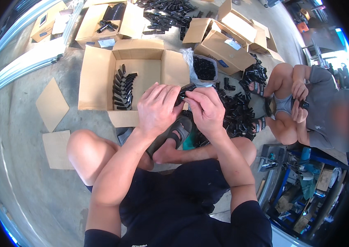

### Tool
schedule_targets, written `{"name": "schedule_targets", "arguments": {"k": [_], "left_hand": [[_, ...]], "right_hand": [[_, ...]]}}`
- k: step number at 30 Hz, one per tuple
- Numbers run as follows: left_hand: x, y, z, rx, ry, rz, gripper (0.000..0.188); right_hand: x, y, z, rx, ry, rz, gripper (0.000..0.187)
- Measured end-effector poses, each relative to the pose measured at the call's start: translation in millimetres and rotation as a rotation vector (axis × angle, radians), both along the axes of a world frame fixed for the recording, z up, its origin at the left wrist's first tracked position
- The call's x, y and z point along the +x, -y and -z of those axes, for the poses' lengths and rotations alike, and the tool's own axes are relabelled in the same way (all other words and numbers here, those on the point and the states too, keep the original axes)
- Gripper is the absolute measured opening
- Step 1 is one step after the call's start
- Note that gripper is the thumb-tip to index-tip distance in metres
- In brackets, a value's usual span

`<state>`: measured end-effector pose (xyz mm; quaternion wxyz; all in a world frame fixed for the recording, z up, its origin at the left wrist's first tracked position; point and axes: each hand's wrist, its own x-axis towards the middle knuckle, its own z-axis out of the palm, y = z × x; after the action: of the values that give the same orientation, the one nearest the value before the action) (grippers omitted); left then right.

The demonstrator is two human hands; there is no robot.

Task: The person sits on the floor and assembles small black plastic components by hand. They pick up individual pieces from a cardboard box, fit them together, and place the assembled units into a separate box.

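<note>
Above the near edge of an open cardboard box, a black angled part is held between my two hands. My left hand wraps round it from the left. The fingers of my right hand pinch at its near end, thumb against forefinger. Much of the part is hidden by my fingers. Inside the box, several similar black parts lie nested in a row along the left side. A heap of loose black parts lies on the floor just right of my right hand.
A clear plastic tub of small black pieces stands beyond my hands. More cartons and black parts lie farther back. Flat cardboard sheets are on the left floor. At right a co-worker sits holding a black part; a cluttered shelf stands nearer.
</note>
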<state>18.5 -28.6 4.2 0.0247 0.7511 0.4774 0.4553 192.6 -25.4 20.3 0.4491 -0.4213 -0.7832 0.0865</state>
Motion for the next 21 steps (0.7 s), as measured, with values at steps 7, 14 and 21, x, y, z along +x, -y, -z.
{"name": "schedule_targets", "arguments": {"k": [7,14,21], "left_hand": [[-1.3,-2.1,6.4,-0.028,-0.068,-0.022,0.042],[2.7,-6.8,15.1,-0.053,-0.089,-0.003,0.039],[3.6,-13.0,15.1,-0.152,-0.029,-0.011,0.041]], "right_hand": [[-1.4,-5.5,9.4,-0.015,0.081,0.013,0.023],[0.2,-8.0,20.9,-0.107,-0.022,0.037,0.026],[9.1,-13.2,17.3,-0.313,-0.14,0.075,0.043]]}}
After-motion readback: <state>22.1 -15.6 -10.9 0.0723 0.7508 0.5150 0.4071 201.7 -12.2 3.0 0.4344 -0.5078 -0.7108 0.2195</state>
